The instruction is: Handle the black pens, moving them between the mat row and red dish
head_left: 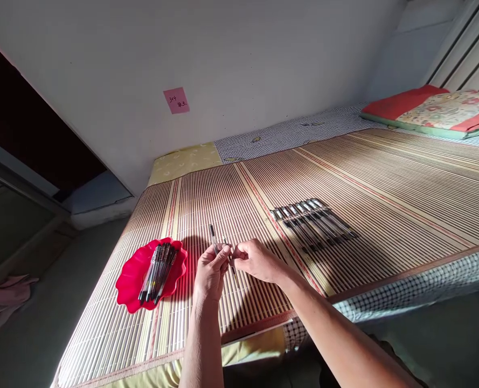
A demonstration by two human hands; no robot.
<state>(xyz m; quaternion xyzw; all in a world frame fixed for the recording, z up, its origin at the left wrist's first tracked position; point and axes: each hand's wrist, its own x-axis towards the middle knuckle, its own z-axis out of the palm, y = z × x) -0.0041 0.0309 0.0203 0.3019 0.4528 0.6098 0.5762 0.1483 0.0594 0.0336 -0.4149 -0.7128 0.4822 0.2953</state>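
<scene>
My left hand is closed around a slim clear pen with a dark end, which points up and away past the thumb. Between the two hands slants a second thin pen-like piece, partly covered by fingers. My right hand has its fingers pinched together on this piece, close against the left fingertips. To the left, a red scalloped plate holds a bunch of black-and-clear pens. On the right lies a row of several capped black pens, side by side.
A striped bamboo mat covers the bed, with a checked sheet hanging at its front edge. Folded red and floral bedding lies at the far right. A pink note is stuck on the white wall.
</scene>
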